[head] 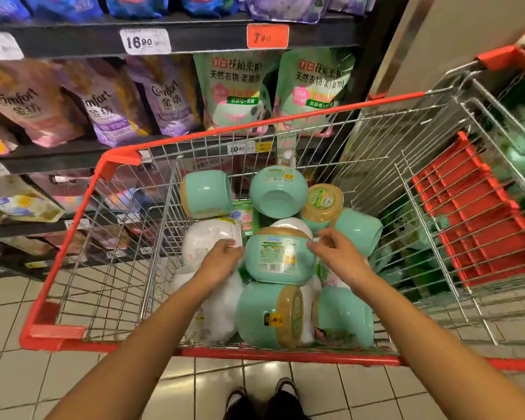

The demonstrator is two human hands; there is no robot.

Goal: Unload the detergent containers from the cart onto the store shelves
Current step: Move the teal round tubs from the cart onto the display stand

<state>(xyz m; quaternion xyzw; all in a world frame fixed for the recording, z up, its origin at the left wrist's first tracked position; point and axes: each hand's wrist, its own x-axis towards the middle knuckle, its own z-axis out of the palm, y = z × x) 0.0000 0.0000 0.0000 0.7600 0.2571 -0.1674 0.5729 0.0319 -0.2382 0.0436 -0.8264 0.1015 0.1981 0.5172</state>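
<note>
A wire shopping cart with a red rim holds several mint-green detergent tubs with tan lids and a few white ones. One green tub lies on top of the pile with its label up. My left hand rests against its left side, fingers curled, also touching a white tub. My right hand is at its right side with fingers spread and bent. Neither hand has closed around the tub. Other green tubs lie at the back and front.
Store shelves with softener pouches and price tags stand beyond the cart on the left and ahead. The red child-seat flap and cart handle are at the right. Below is tiled floor, with my shoes on it.
</note>
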